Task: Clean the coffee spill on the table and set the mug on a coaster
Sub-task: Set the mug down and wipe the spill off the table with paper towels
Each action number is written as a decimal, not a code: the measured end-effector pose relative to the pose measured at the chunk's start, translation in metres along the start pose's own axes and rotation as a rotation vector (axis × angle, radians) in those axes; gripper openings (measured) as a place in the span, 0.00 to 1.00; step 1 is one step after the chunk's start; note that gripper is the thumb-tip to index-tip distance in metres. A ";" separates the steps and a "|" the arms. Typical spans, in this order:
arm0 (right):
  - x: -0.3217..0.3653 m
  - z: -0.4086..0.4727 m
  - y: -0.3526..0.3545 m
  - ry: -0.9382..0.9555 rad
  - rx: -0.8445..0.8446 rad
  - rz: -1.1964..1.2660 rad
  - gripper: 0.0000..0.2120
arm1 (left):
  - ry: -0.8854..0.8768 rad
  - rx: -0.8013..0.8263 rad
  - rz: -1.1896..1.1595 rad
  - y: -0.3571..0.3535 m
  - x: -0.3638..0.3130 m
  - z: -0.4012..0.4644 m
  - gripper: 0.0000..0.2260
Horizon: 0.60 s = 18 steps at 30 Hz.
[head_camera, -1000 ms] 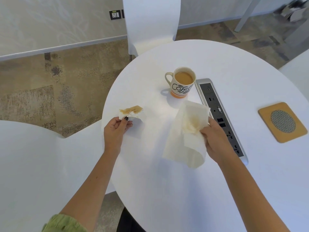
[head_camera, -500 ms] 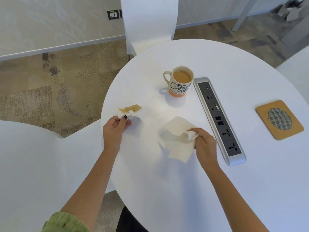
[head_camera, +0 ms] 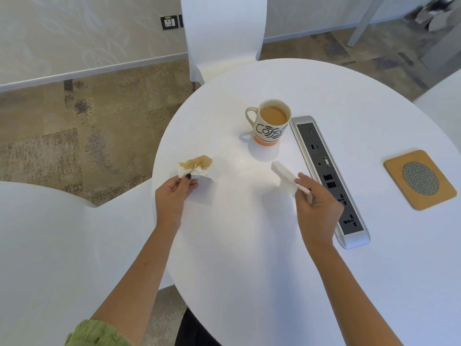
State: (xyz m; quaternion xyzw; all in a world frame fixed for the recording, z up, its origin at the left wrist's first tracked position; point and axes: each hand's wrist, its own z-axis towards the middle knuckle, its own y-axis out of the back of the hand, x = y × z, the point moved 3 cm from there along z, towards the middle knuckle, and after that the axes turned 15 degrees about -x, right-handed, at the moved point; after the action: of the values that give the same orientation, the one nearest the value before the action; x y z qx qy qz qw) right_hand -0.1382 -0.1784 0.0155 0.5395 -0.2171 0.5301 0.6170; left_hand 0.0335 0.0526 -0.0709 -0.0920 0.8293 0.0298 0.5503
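- Both hands were over the round white table point(head_camera: 249, 258), each pinched on its own piece of tissue, and they were well apart from one another.
- From my remote seat I saw the left hand point(head_camera: 172, 196) near the table's left edge, with thumb and fingers closed on a crumpled tissue point(head_camera: 195, 168) that carried a brown coffee stain across its upper part.
- I saw the right hand point(head_camera: 318, 208) closed on a folded white tissue point(head_camera: 287, 177), whose free end pointed up and left toward the mug; whether that end touched the tabletop I could not tell.
- I noted the mug point(head_camera: 270, 122) standing upright on the bare tabletop beyond the hands, filled with milky coffee, its handle turned to the left and black lettering on its side above an orange band at the base.
- I could make out only a faint wet sheen point(head_camera: 243, 162) on the table between the two tissues, just in front of the mug.
- I saw the coaster point(head_camera: 420, 179), a tan square with a round grey mesh centre, lying flat at the right side of the table, well apart from the mug.
- Between mug and coaster I saw a long power strip point(head_camera: 329, 181) set in the tabletop, its far end just beside the mug and the right hand close along its left side.
- A white chair point(head_camera: 224, 33) stood at the far side of the table.
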 end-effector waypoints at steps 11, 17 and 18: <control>-0.051 -0.026 -0.069 0.156 0.561 -0.522 0.25 | 0.030 -0.021 -0.009 0.000 0.003 0.003 0.07; -0.042 -0.026 -0.105 0.285 0.687 -0.563 0.27 | 0.020 -0.023 -0.008 0.000 0.000 0.001 0.07; -0.037 -0.030 -0.112 0.310 0.723 -0.553 0.27 | 0.022 -0.025 -0.016 0.000 0.000 0.002 0.07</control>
State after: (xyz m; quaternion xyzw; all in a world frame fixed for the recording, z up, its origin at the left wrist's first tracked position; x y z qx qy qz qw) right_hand -0.0606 -0.1511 -0.0742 0.6717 0.2272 0.4618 0.5328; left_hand 0.0347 0.0531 -0.0720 -0.1058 0.8342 0.0345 0.5401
